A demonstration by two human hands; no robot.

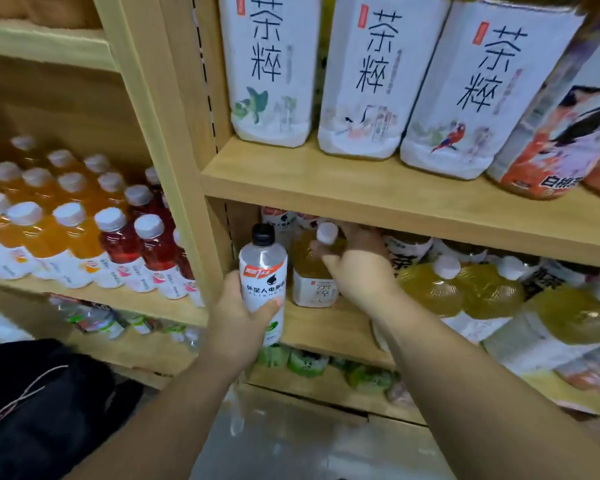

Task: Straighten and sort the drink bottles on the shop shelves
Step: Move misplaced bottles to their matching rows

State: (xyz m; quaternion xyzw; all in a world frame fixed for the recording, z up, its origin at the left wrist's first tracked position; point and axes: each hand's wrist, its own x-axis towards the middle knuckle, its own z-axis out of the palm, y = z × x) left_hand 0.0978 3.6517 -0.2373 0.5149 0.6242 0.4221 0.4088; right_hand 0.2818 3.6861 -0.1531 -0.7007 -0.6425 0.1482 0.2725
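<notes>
My left hand (238, 320) grips a clear drink bottle (263, 271) with a black cap and a white and orange label, held upright at the front left of the middle shelf (326, 332). Beside it stands a yellow tea bottle (312, 271) with a white cap. My right hand (355, 261) holds that tea bottle at its neck, fingers curled round behind the cap. More yellow tea bottles (430, 289) fill the shelf to the right, some leaning.
Tall white-labelled tea bottles (361, 74) stand on the upper shelf (361, 188). The left bay holds rows of orange and red juice bottles (84, 230). Green-labelled bottles (305, 363) sit on the lower shelf. A wooden upright (187, 168) divides the bays.
</notes>
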